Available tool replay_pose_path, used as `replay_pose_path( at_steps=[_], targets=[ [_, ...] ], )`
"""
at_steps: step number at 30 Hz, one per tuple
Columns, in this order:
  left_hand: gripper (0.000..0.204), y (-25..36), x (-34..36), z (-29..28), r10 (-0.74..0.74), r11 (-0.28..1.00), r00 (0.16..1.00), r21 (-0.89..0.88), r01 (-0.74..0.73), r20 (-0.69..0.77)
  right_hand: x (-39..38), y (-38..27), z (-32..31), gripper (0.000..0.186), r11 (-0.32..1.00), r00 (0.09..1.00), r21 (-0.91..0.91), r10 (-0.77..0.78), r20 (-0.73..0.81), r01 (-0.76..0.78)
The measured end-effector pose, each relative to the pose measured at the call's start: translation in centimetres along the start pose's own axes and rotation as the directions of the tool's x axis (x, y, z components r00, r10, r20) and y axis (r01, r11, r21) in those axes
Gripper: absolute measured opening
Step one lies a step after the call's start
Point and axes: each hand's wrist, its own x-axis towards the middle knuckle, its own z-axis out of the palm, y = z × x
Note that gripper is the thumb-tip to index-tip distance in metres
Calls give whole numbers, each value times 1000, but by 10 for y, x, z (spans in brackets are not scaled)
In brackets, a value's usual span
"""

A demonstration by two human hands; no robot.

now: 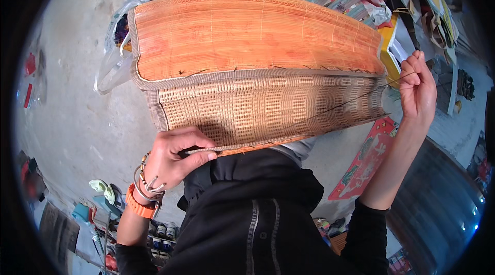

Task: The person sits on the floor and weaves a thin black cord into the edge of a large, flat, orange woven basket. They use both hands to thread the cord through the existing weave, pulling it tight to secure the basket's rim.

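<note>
Across my lap lies a folded bamboo mat [252,32], with a glossy orange slatted face and a beige woven backing [221,102]. Grey-brown cloth binding [138,58] trims its edges, and dark stitches show along the borders. My left hand [172,154] pinches the near bound edge between thumb and fingers. Raised beyond the mat's right end, my right hand [418,89] is closed on a dark thread [343,103]. The thread stretches slantwise over the backing toward the near edge. Whether a needle is in those fingers, I cannot make out.
A clear plastic bag [111,71] sits by the mat's far left corner. To the right are a yellow box [394,43] and a red printed sheet [363,159] on the concrete floor [77,99]. Shoes [164,231] and clutter stand at the lower left.
</note>
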Motion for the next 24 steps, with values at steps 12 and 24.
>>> replay_pose_path(
  at_steps=[12,24],
  targets=[
    [21,6,-21,22,536,668,839,560,-490,95,-74,76,89,9,674,902,-702,126,413,228],
    [28,3,-35,27,672,436,721,695,-571,170,-101,149,102,18,606,597,-631,299,744,484]
  ],
)
